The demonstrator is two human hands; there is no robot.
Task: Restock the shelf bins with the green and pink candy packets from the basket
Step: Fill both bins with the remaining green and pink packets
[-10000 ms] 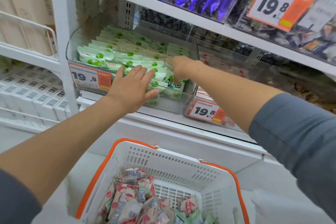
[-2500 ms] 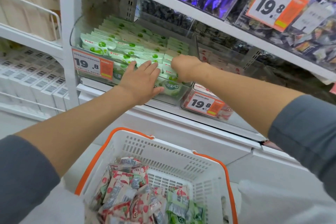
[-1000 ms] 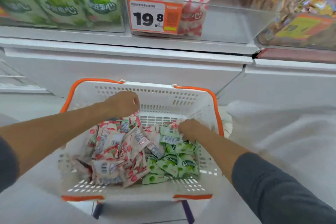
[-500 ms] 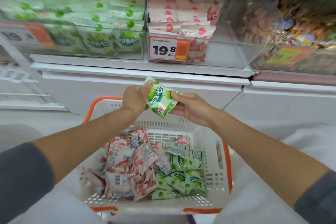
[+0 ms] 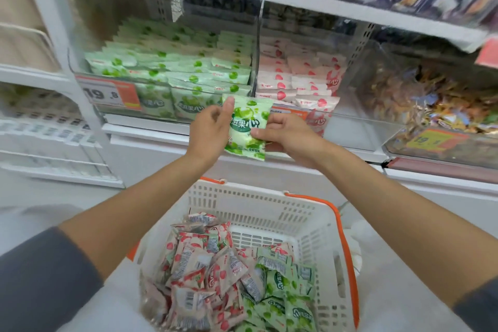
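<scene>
Shop shelving with clear bins; a white basket (image 5: 269, 198) sits below, holding pink and green packets. One green candy packet (image 5: 246, 127) is held upright before the bins' front edge, at the divider between green bin (image 5: 172, 73) and pink bin (image 5: 296, 75). It looks light, soft and slick, best pinched at the side seams. Left hand (image 5: 208, 133) pinches its left edge and right hand (image 5: 285, 135) grips its right edge, both arms outstretched.

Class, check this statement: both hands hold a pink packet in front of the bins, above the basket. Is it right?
Not quite: the packet is green, not pink. The head view shows the left hand and right hand holding it in front of the bins, above the basket.
</scene>
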